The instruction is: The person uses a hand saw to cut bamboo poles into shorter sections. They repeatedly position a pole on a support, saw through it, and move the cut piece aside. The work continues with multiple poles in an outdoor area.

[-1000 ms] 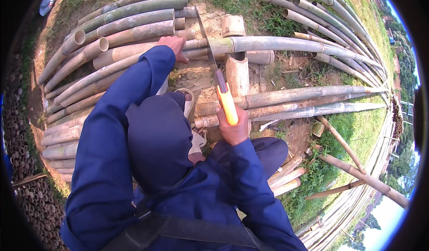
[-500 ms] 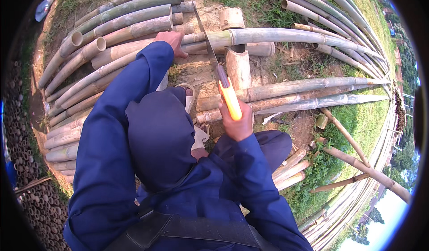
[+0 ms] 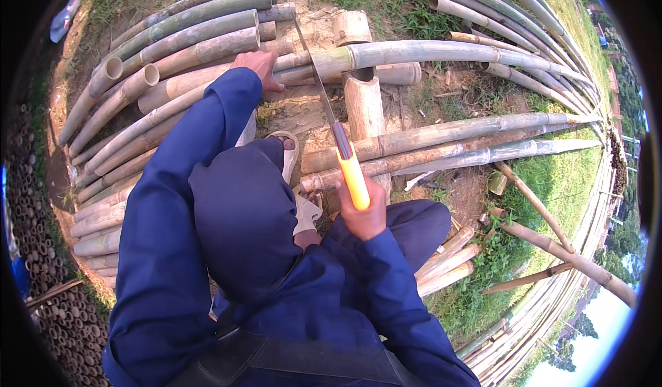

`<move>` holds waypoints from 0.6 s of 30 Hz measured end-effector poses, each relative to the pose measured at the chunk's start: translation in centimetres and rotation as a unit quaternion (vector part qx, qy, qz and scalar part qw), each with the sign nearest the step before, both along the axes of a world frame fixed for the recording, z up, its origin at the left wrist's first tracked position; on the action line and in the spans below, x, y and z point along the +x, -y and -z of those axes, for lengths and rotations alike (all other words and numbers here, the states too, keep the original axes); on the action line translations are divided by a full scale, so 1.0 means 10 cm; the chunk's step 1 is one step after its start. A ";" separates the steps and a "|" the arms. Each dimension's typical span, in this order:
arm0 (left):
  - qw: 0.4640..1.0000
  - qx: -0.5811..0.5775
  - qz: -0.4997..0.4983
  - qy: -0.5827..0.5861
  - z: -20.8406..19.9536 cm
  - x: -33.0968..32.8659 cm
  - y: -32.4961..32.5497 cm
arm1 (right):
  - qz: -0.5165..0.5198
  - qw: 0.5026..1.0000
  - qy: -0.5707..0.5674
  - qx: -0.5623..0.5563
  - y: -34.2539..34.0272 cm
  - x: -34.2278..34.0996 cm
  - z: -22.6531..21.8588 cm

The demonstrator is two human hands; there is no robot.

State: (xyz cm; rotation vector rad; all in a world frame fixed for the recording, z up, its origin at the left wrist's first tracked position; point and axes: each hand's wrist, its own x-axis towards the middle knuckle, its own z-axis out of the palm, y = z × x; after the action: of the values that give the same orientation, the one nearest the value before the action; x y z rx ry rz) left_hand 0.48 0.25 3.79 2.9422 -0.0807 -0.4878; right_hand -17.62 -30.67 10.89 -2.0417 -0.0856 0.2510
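My right hand [image 3: 363,209] is closed round the orange-yellow handle of a hand saw [image 3: 323,96]. Its long thin blade points away from me and crosses a pale green bamboo pole [image 3: 420,51] near a joint. Whether the teeth have cut in is too small to tell. Left of the blade, my left hand [image 3: 258,68] grips the same pole from above, fingers wrapped over it. The pole lies across a support of short thick bamboo pieces, one of them an upright-looking post [image 3: 364,108] just right of the blade.
Cut bamboo lengths [image 3: 207,51] are stacked at the left. Long poles [image 3: 469,133] lie to the right, with more [image 3: 496,25] at the far right. Propped bamboo sticks [image 3: 558,252] stand at the lower right. My sandalled foot [image 3: 288,154] rests beside the work.
My right hand has drawn the saw back toward me, so the handle sits nearer my knee. My left hand keeps its hold on the pole; the whole view has shifted slightly.
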 end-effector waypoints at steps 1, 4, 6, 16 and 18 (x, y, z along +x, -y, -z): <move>1.000 0.000 0.007 0.019 0.06 0.02 -0.02 | -0.011 0.999 0.034 0.027 -0.11 0.25 0.29; 1.000 0.009 0.008 0.012 -0.01 0.12 -0.01 | -0.023 1.000 0.019 0.006 -0.29 0.61 0.24; 1.000 0.009 -0.008 0.006 0.02 0.03 -0.02 | -0.022 1.000 0.012 0.015 -0.13 0.30 0.18; 1.000 -0.014 -0.001 0.002 0.02 0.05 -0.02 | -0.033 0.999 0.012 0.002 -0.26 0.63 0.07; 1.000 -0.012 -0.001 0.002 0.00 0.08 -0.01 | -0.018 0.999 0.036 0.026 -0.41 0.74 0.26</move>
State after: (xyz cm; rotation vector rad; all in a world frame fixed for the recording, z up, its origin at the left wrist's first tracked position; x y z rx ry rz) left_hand 1.23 0.40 3.83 2.9195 -0.0839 -0.4777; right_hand -10.20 -26.56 8.30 -1.9997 -0.1710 0.1960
